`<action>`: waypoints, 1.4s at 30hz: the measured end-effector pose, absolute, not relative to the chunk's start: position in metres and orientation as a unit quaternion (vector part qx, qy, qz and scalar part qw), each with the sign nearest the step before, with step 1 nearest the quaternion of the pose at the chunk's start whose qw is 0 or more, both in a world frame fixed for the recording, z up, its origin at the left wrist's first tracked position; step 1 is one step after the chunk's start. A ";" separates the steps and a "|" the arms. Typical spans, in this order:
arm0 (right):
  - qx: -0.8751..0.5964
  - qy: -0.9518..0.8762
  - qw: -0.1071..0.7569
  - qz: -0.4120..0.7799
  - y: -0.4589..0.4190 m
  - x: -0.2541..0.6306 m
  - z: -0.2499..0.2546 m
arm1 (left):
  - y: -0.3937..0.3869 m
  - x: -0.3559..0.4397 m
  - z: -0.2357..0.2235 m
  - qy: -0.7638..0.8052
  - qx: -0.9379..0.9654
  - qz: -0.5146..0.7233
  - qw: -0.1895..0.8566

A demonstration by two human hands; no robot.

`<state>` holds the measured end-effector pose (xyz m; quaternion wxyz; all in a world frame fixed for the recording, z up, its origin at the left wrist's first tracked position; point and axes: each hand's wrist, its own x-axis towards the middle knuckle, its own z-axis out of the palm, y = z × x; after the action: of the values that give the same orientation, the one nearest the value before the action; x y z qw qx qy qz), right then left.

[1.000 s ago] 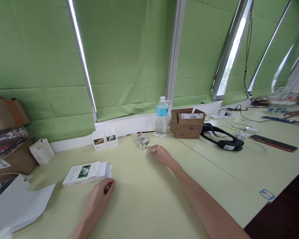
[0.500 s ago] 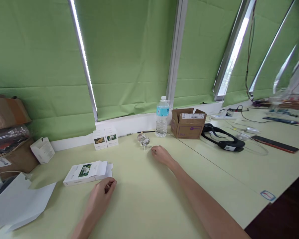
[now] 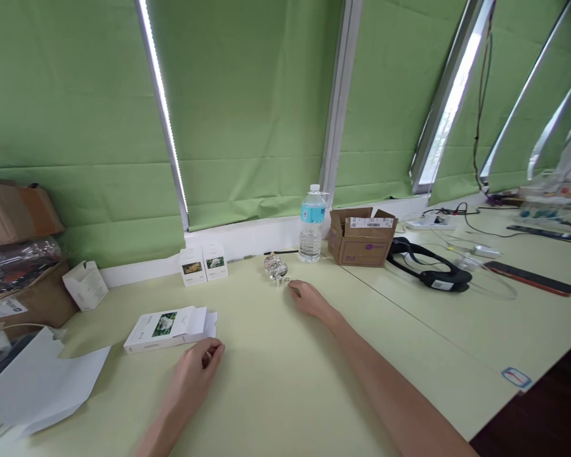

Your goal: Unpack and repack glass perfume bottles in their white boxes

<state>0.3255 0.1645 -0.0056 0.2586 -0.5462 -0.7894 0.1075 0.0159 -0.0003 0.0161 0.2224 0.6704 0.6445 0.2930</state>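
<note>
My right hand (image 3: 307, 298) rests on the pale green table (image 3: 285, 381), knuckles up and fingers curled, just right of a small clear glass bottle (image 3: 274, 266) that lies on its side. A narrow gap separates fingertips and bottle. My left hand (image 3: 196, 372) lies nearer to me, fingers curled in with the thumb against them; nothing shows in it. It sits just below the corner of a flat white box with a flower picture (image 3: 170, 327), whose end flap is open.
Two small white picture boxes (image 3: 202, 264) and a water bottle (image 3: 311, 224) stand by the window sill. An open cardboard box (image 3: 360, 236), black strapped device (image 3: 431, 268), cables and a dark bar lie right. White paper (image 3: 38, 384) and cartons are left.
My right hand has drawn back a little from the glass bottle's small end, which it touched a second ago. The left hand has stayed put; the view has shifted slightly.
</note>
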 end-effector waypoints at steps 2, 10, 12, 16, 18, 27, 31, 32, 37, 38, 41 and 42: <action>-0.549 -0.791 0.252 0.102 0.165 0.326 -0.007 | 0.001 0.015 0.014 0.644 0.671 0.294 0.221; -0.556 -0.786 0.256 0.092 0.164 0.320 -0.004 | 0.001 0.012 0.008 0.624 0.693 0.313 0.178; -0.558 -0.778 0.275 0.089 0.164 0.320 0.001 | 0.001 0.008 0.012 0.623 0.700 0.322 0.130; -0.558 -0.759 0.320 0.102 0.163 0.315 0.012 | 0.006 -0.015 0.019 0.651 0.675 0.348 -0.001; -0.547 -0.757 0.334 0.126 0.159 0.304 0.015 | 0.010 -0.032 0.018 0.678 0.648 0.343 -0.054; -0.411 -0.791 0.280 0.357 0.101 0.223 0.010 | 0.017 -0.067 -0.013 0.756 0.617 0.209 -0.061; -0.360 -0.730 0.237 0.531 0.079 0.209 0.016 | 0.017 -0.052 -0.012 0.718 0.661 0.210 -0.051; -0.354 -0.715 0.231 0.556 0.076 0.207 0.018 | 0.016 -0.048 -0.011 0.707 0.671 0.217 -0.049; -0.304 -0.654 0.234 0.652 0.070 0.207 0.031 | 0.016 -0.037 -0.008 0.672 0.699 0.239 -0.057; -0.293 -0.645 0.241 0.663 0.069 0.208 0.034 | 0.016 -0.036 -0.008 0.665 0.704 0.241 -0.061; -0.261 -0.619 0.258 0.695 0.065 0.212 0.045 | 0.016 -0.036 -0.006 0.639 0.722 0.251 -0.081; -0.250 -0.614 0.258 0.702 0.063 0.214 0.049 | 0.016 -0.037 -0.006 0.630 0.728 0.256 -0.087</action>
<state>0.2135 0.0631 0.0489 0.2577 -0.2502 -0.6144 0.7024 -0.0366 0.0161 -0.0055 -0.0869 0.7281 0.6300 0.2557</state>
